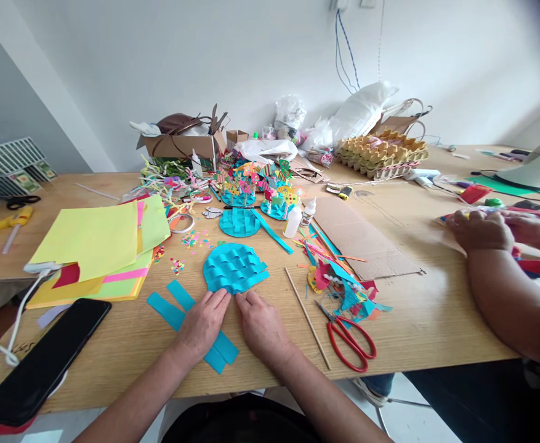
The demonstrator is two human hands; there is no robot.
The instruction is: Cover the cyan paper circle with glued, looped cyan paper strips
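Observation:
A round disc of woven blue paper (233, 268) lies on the table in front of me, a few strip ends jutting from its right side. At its near edge my left hand (205, 320) and my right hand (261, 325) sit close together, fingers closed and pinching the paper; the thumbs are mostly hidden. Loose blue paper strips (170, 312) lie partly under my left hand. To the right of my right hand are a thin wooden stick (307, 319) and red-handled scissors (351, 343). A smaller woven blue disc (239, 222) rests beyond the larger one.
Coloured paper sheets (89, 237) and a black phone (43, 360) lie left. Glue bottles (292, 221), paper scraps (357, 295) and cardboard (357, 240) are right. Decorated pieces (276, 191), a cardboard box (181, 146) and egg trays (380, 154) stand behind. Another person's hands (482, 231) work far right.

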